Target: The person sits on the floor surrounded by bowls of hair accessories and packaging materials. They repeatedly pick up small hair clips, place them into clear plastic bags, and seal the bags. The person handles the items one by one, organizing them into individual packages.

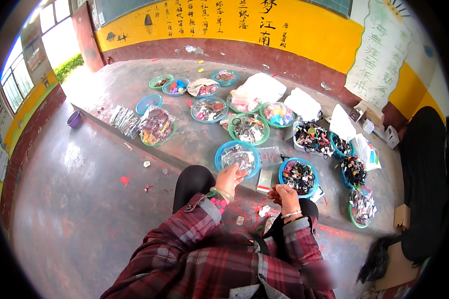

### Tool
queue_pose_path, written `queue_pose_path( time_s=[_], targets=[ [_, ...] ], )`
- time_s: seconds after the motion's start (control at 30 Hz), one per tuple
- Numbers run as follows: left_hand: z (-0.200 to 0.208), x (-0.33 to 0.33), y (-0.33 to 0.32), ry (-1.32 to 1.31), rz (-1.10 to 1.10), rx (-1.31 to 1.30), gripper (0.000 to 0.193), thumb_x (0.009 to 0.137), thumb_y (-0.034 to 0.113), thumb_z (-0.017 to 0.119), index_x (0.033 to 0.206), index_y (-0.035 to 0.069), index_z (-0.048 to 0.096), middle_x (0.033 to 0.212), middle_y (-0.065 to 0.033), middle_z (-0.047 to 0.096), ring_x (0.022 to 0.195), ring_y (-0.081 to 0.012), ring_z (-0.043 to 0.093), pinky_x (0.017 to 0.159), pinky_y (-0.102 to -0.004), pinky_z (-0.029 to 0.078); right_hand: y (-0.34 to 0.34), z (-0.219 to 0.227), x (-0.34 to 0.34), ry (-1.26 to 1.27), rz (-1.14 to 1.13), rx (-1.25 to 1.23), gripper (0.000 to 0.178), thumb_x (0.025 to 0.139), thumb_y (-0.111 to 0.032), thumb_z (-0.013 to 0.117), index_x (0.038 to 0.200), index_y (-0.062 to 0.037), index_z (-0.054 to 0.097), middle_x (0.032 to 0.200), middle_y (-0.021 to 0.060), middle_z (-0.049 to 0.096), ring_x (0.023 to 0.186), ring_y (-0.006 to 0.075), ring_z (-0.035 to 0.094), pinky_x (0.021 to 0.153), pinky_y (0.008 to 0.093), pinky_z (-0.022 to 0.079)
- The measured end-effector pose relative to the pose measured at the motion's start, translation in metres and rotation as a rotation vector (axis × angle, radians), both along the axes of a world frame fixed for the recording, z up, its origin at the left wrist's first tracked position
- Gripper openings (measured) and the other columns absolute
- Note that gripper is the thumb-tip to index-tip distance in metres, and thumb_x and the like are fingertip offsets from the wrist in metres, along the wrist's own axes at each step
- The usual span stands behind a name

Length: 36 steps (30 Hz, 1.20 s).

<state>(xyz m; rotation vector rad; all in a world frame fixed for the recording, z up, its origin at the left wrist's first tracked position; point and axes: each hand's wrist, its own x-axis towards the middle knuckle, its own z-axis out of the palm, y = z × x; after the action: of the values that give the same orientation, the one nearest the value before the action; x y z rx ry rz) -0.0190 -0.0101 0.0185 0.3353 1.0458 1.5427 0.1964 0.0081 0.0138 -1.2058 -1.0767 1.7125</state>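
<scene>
My left hand (228,180) is at the near rim of a blue bowl (218,162) of clear plastic packets (237,157). Its thumb and fingers are pinched together, and what is between them is too small to make out. Over my right knee, my right hand (286,198) has its fingers curled into a pinch; anything in them is hidden. Just beyond it stands a blue basket (315,187) filled with dark hair ties bearing colourful bits (298,175). A small white and red box (264,181) lies between the two containers.
Several bowls and baskets of small goods spread across the raised step, including a green basket (266,137) and a bowl of packets (157,127). White bags (264,88) stand behind them. A purple bucket (74,119) sits at the left; cardboard boxes (402,217) at the right.
</scene>
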Motion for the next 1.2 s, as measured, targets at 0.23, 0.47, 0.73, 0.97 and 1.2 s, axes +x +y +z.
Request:
queue_pose_path(
  time_s=[0.23, 0.47, 0.73, 0.97, 1.2],
  targets=[
    [0.005, -0.005, -0.017, -0.122, -0.023, 0.089, 0.03, 0.084, 0.028, 0.056, 0.06, 0.012, 0.05, 0.068, -0.0089, 0.061, 0.073, -0.0208, 0.061, 0.065, -0.03, 0.044, -0.033, -0.001, -0.012, -0.08, 0.146, 0.047, 0.02, 0.086, -0.019, 0.051, 0.085, -0.0011, 0.06, 0.073, 0.008, 0.064, 0.061, 0.0138, 0.061, 0.053, 0.0236, 0.045],
    [0.0, -0.013, -0.017, -0.307, -0.047, 0.063, 0.024, 0.085, 0.025, 0.056, 0.068, 0.009, 0.051, 0.059, -0.0036, 0.054, 0.067, -0.0202, 0.061, 0.055, -0.0292, 0.045, -0.073, 0.061, -0.018, -0.327, 0.5, 0.324, 0.023, 0.086, -0.021, 0.052, 0.087, 0.0004, 0.061, 0.074, 0.004, 0.063, 0.068, 0.0095, 0.06, 0.058, 0.0234, 0.048],
    [0.025, -0.009, -0.015, -0.265, -0.101, 0.062, 0.026, 0.081, 0.029, 0.061, 0.064, 0.012, 0.049, 0.071, -0.0089, 0.061, 0.073, -0.0225, 0.06, 0.064, -0.0304, 0.044, -0.064, 0.067, -0.017, -0.31, 0.458, 0.458, 0.018, 0.083, -0.015, 0.052, 0.084, 0.0016, 0.06, 0.069, 0.0064, 0.063, 0.061, 0.0116, 0.061, 0.058, 0.0249, 0.048],
    [0.031, -0.013, 0.006, -0.25, -0.085, 0.06, 0.027, 0.081, 0.028, 0.06, 0.063, 0.011, 0.05, 0.069, -0.0087, 0.061, 0.071, -0.0212, 0.059, 0.064, -0.0304, 0.044, -0.018, -0.005, 0.01, -0.439, 0.217, 0.302, 0.018, 0.08, -0.014, 0.053, 0.083, 0.0018, 0.061, 0.071, 0.0075, 0.063, 0.063, 0.0136, 0.061, 0.06, 0.025, 0.049],
    [0.046, -0.005, 0.042, -0.236, -0.13, 0.024, 0.025, 0.082, 0.027, 0.06, 0.065, 0.01, 0.053, 0.072, -0.0094, 0.062, 0.071, -0.0196, 0.06, 0.063, -0.0286, 0.045, 0.007, -0.12, 0.033, -0.761, 0.068, 0.14, 0.021, 0.076, -0.021, 0.054, 0.081, -0.0043, 0.066, 0.068, 0.0085, 0.064, 0.059, 0.018, 0.062, 0.059, 0.0288, 0.049]
  ],
)
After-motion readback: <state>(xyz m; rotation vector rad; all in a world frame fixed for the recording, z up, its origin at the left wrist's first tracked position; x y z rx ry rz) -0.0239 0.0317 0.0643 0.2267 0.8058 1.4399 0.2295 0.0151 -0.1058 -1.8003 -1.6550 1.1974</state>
